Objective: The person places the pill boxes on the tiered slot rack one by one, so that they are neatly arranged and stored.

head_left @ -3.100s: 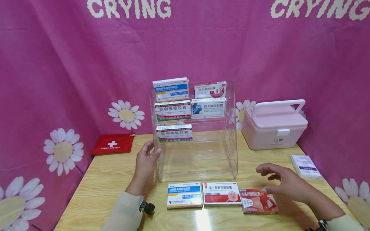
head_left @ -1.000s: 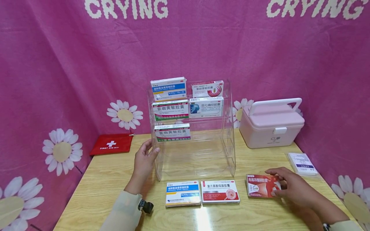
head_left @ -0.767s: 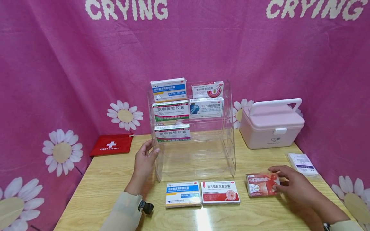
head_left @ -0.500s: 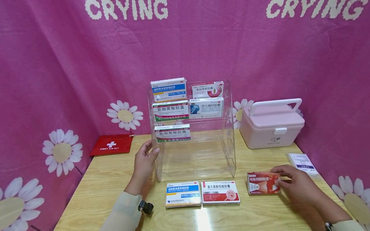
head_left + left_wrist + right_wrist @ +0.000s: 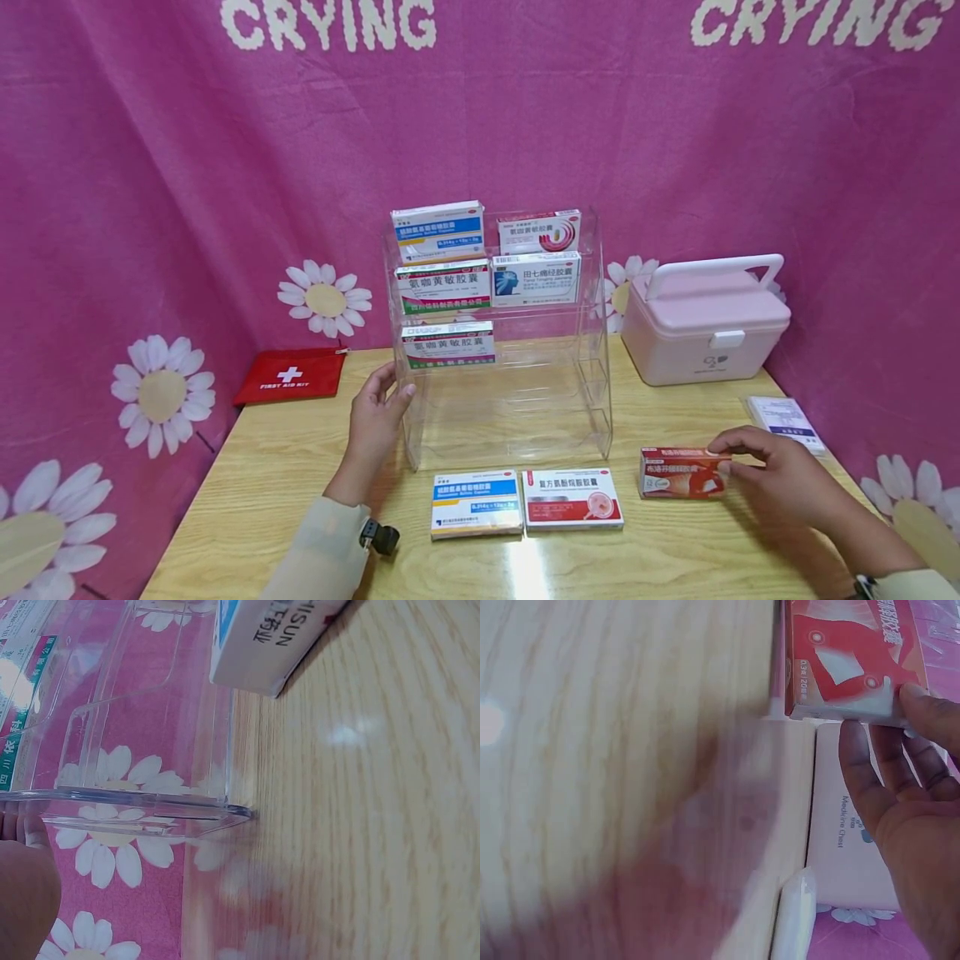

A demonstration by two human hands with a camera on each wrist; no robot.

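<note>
My right hand [image 5: 776, 475] pinches the right end of a red medicine box [image 5: 678, 475] between thumb and fingers. The box stands up on its long edge at the table's right, its front towards me. Its knee picture and the thumb [image 5: 934, 712] show in the right wrist view. At the left side of a clear stepped display rack [image 5: 510, 425], my left hand [image 5: 378, 417] holds the side panel, thumb in front. Its other fingers are partly hidden. In front of the rack lie a blue-and-white medicine box [image 5: 476, 504] and a red-and-white one [image 5: 572, 498].
Several medicine boxes [image 5: 446, 292] stand on the rack's upper tiers. A pink medicine chest [image 5: 705, 325] is at the back right, with a stack of white packets [image 5: 783, 423] before it. A red first aid pouch [image 5: 292, 375] lies at the left. Pink cloth [image 5: 525, 125] hangs behind.
My right hand has taken hold of the red medicine box, moved it slightly away from me and the other boxes, and tilted it up from lying flat. The left hand stays at the rack.
</note>
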